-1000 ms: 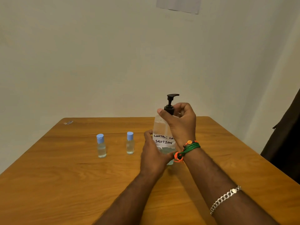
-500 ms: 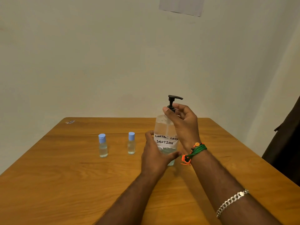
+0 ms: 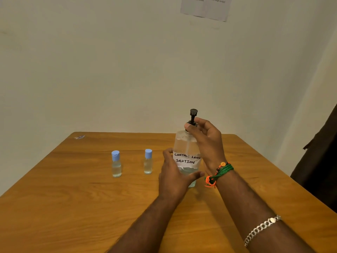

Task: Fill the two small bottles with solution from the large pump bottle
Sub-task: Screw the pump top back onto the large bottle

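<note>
The large clear pump bottle (image 3: 184, 143) stands upright on the wooden table (image 3: 73, 207), with a handwritten white label and a black pump head (image 3: 193, 114). My left hand (image 3: 175, 177) grips its lower body. My right hand (image 3: 206, 141) pinches the black collar at the bottle's neck. Two small clear bottles with blue caps stand to the left, apart from both hands: the left small bottle (image 3: 116, 164) and the right small bottle (image 3: 148, 161). Both caps are on.
A small scrap (image 3: 79, 137) lies at the table's far left corner. A paper sheet (image 3: 205, 7) hangs on the wall above. Dark fabric (image 3: 321, 157) hangs past the table's right edge.
The pump head has turned: its spout pointed right and now faces the camera. My right hand's fingers shifted around the collar. The left hand kept its hold.
</note>
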The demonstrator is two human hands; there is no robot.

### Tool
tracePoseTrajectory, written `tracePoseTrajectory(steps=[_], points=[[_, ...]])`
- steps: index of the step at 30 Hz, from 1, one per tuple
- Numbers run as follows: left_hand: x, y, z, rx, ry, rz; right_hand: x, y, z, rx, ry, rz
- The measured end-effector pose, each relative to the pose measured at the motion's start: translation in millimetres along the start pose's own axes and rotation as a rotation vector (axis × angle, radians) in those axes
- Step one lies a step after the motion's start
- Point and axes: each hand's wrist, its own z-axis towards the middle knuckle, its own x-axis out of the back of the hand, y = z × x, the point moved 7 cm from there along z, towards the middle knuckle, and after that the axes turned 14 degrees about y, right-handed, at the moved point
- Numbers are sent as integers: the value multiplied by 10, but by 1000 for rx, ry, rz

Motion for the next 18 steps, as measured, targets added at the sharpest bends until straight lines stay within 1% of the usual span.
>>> tracePoseTrajectory(steps=[3, 8, 18], points=[[5, 5, 2, 2, -1, -8, 3, 25, 5, -1, -33, 7], [8, -1, -9, 24, -7, -26, -6, -1, 10, 89, 18, -69], [16, -7, 1, 1, 12, 31, 11, 27, 23, 83, 10, -109]])
